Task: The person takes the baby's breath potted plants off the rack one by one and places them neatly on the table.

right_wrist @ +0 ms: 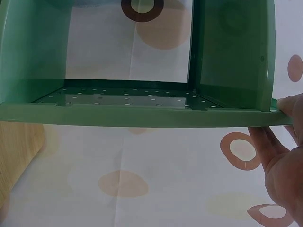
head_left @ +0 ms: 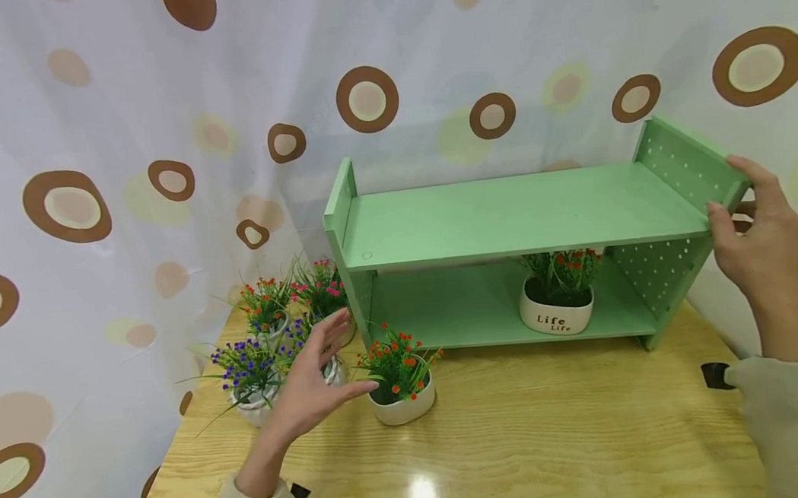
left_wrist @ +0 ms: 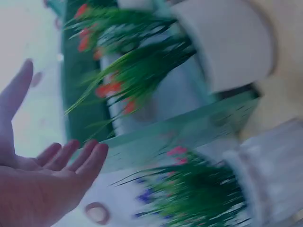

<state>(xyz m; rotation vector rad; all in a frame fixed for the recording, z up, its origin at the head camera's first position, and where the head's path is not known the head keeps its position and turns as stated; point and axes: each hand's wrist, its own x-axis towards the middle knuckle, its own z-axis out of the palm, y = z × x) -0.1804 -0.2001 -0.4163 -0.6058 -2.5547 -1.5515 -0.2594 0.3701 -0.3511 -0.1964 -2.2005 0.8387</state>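
A green two-tier shelf stands on the table. At its upper right end my right hand grips the side panel, with the thumb on one face and fingers on the other. My left hand hovers with spread fingers beside a white oval pot of red-orange flowers at the shelf's front left. Nothing lies in its grasp; the left wrist view, blurred, shows the palm apart from the plants. On the lower tier sits another white pot marked "Life", its plant's top partly hidden by the upper board.
Left of the shelf, several potted flowers stand close together, among them a purple one, an orange-red one and a pink one. A patterned curtain hangs behind the wooden table.
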